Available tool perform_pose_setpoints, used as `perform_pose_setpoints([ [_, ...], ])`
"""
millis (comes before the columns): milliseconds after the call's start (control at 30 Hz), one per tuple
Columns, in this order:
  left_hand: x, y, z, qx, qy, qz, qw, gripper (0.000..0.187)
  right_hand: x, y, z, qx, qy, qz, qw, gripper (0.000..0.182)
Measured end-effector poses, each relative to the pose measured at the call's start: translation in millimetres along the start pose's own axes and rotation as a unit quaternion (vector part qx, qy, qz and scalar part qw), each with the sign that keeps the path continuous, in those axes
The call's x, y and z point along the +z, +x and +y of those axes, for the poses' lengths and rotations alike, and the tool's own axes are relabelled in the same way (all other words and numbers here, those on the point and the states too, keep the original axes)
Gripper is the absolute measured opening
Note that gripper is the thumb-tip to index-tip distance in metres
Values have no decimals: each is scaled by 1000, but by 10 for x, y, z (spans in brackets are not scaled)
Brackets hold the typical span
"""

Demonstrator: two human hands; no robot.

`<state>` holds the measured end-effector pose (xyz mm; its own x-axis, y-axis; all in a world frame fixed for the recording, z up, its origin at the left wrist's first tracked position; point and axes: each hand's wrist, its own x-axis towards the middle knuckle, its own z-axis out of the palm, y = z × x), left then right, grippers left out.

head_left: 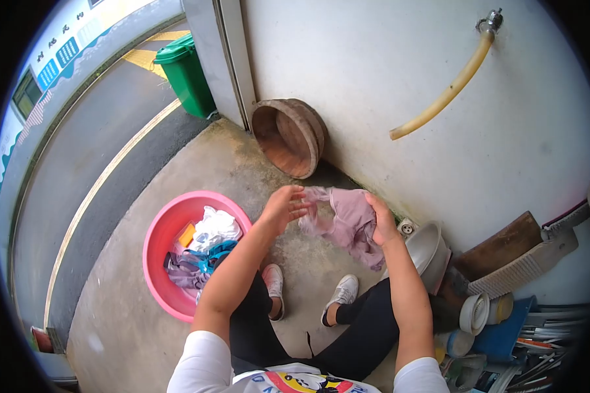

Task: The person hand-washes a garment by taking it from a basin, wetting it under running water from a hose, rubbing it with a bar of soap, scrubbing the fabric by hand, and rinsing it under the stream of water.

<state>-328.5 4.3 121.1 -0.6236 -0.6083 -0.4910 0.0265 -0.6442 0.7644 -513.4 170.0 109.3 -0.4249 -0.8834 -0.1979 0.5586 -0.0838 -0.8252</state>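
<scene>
A pinkish-mauve garment hangs stretched out above the concrete floor, its left part blurred by motion. My right hand grips it at its right edge, with the cloth hanging down beneath. Beside the garment's left end is my left hand, fingers spread and apart; whether they touch the cloth is unclear. To the left, a pink basin on the floor holds a white cloth, teal and grey-purple cloths and a yellow-orange item.
Wooden tubs lean on their side by the wall. A hose hangs from a tap. At the right stand a metal basin, a washboard and several containers. A green bin is beyond the post.
</scene>
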Motion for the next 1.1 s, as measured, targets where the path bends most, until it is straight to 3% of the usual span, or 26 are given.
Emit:
perform_pose_setpoints([
  [167, 138, 103, -197, 3, 87, -231, 969, 31, 165, -53, -167, 25, 93, 6, 995, 29],
  [300, 277, 113, -319, -4, 189, -302, 934, 36, 172, -12, -207, 5, 78, 9, 997, 33],
  [367, 248, 102, -299, 51, 266, -344, 899, 36, 143, -3, -267, -3, 91, 31, 995, 31],
  [433, 200, 85, -263, 60, 321, -378, 866, 29, 29, 1, -307, -45, 8, 34, 998, 26],
  [533, 133, 50, -201, 162, 595, -374, 693, 23, 31, -40, -362, -66, -52, 56, 995, 16],
  [633, 83, 44, -278, 128, 501, -451, 728, 19, -148, 56, -257, -80, -132, 133, 979, 17],
  [667, 105, -9, -257, 116, 413, -443, 787, 18, -258, 131, -123, -121, -260, 160, 945, 19],
  [733, 178, -138, -172, 91, 228, -412, 877, 17, -456, 298, 162, -198, -496, 205, 820, 25],
  [767, 168, -131, -154, 45, 163, -375, 911, 14, -381, 292, 250, -252, -541, 230, 769, 30],
  [867, 191, -140, -65, 3, -6, -353, 936, 14, -243, 254, 225, -125, -471, 74, 870, 38],
  [900, 161, -86, -74, 5, -28, -361, 932, 21, -141, 209, 143, 1, -341, -27, 940, 50],
  [933, 139, -62, -75, 6, -34, -352, 935, 22, -8, 141, 97, 46, -244, -51, 967, 54],
  [1000, 135, -104, -48, 6, -47, -328, 943, 24, 356, -29, 79, 143, -41, -97, 984, 61],
  [1100, 44, -113, 26, 24, -61, -323, 944, 29, 320, -19, 63, 93, -56, -157, 982, 60],
])
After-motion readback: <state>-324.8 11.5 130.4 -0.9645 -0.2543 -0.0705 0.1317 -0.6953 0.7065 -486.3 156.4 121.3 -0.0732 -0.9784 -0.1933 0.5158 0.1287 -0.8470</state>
